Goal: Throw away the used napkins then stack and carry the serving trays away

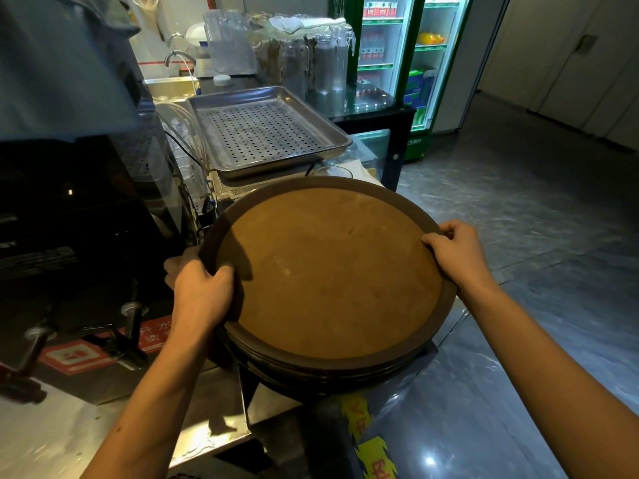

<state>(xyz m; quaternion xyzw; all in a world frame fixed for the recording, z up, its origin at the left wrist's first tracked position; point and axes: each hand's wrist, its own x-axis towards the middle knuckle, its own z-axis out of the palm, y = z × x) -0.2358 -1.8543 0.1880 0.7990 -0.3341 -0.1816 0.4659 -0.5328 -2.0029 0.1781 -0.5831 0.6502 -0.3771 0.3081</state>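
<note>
A stack of round brown serving trays (328,278) fills the middle of the view, several dark rims showing below the top one at its near edge. The top tray has a tan non-slip face and nothing lies on it. My left hand (198,288) grips the stack's left rim, thumb on top and fingers underneath. On the right rim my right hand (453,252) holds the same stack, fingers curled over the edge. The stack's near edge sits over a dark stand at the counter's end. No napkins are in view.
A perforated steel tray (266,133) lies just beyond the stack. A black machine (79,216) with taps stands at the left on the steel counter (62,430). Clear pitchers (311,60) and a drinks fridge (397,57) are behind. Glossy dark floor (536,219) spreads right.
</note>
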